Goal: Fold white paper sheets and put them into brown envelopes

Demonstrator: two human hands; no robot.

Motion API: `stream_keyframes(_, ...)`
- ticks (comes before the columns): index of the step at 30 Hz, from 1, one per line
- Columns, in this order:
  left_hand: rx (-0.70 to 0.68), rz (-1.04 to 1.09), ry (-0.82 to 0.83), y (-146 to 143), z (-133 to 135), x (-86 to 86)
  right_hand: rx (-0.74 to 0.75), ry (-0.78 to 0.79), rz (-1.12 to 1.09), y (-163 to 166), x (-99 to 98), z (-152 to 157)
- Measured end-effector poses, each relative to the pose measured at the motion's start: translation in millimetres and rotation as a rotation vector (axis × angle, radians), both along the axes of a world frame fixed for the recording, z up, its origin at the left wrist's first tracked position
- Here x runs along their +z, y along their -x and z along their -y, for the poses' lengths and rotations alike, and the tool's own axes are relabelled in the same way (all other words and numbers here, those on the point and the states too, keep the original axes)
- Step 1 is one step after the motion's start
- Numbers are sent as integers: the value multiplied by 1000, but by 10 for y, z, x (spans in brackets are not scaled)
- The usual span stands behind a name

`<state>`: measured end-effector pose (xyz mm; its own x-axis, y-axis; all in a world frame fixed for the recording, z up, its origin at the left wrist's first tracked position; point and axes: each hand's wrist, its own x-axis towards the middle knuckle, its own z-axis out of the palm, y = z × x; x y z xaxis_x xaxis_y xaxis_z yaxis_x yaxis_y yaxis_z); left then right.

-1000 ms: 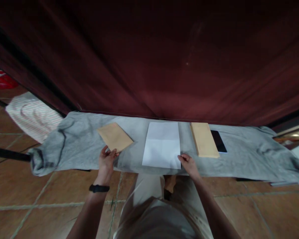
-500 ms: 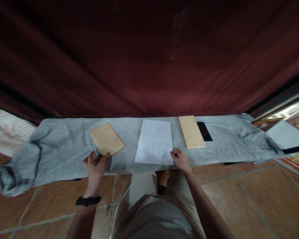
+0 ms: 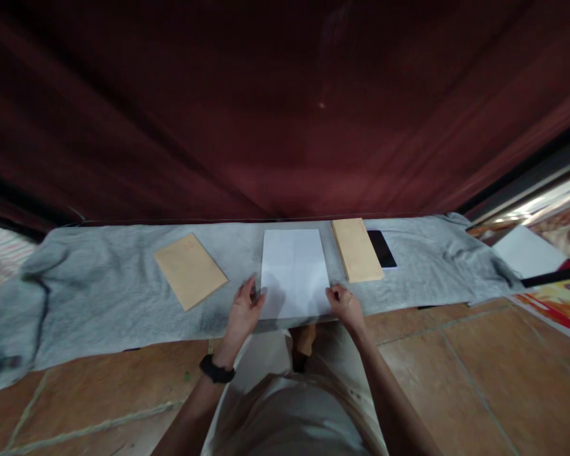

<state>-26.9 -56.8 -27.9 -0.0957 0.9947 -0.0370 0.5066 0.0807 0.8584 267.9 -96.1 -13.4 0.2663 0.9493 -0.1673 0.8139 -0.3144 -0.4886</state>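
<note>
A white sheet of paper [image 3: 294, 269] with faint fold creases lies flat in front of me on a grey cloth. At its right edge, near the lower corner, my right hand [image 3: 346, 305] is closed, thumb and fingers pinching the paper. My left hand [image 3: 245, 307], wearing a black wristband, is at the opposite edge; its thumb and fingers are apart, the thumb tip at the paper's border. Left of that hand lies a single brown envelope [image 3: 190, 271], tilted and untouched. A stack of brown envelopes [image 3: 358, 250] sits to the right of the paper.
A dark phone [image 3: 382, 248] lies partly under the envelope stack's right side. The grey cloth [image 3: 99, 285] covers a long narrow surface, wrinkled at both ends. Behind it rises a dark red panel [image 3: 285, 139]. Printed packaging [image 3: 558, 304] and a white flat item [image 3: 527, 252] are at far right.
My left hand has let go of the single envelope and moved right to the paper's left edge. My right hand stays at the right edge. The view has shifted slightly.
</note>
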Motion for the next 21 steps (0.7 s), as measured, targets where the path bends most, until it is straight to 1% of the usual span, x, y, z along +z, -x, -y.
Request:
stream_keyframes(4,-94,-121,11,-53,-96,37,19,-25,34,-13,-48,45)
stream_keyframes(7,-144,-191,28,-77,-71,33,9,-41,103,20,-81,87)
stream_keyframes(9,-146,-275,-51,-102,-29,15,3,-52,165,50,-100,125)
stream_keyframes(11,-149,-368,-194,-157,1,5,-1,-86,211,78,-115,154)
stream_keyframes(13,-204,-433,-325,-265,-1,14,-14,-157,236,105,-124,144)
stream_keyframes(16,-346,-522,-421,-534,-85,45,13,-315,195,187,-128,15)
stream_keyframes(19,-454,-632,-398,-826,-244,31,147,-463,68,354,-137,-222)
stream_keyframes(21,-495,-687,-372,-956,-363,-16,229,-482,44,479,-154,-382)
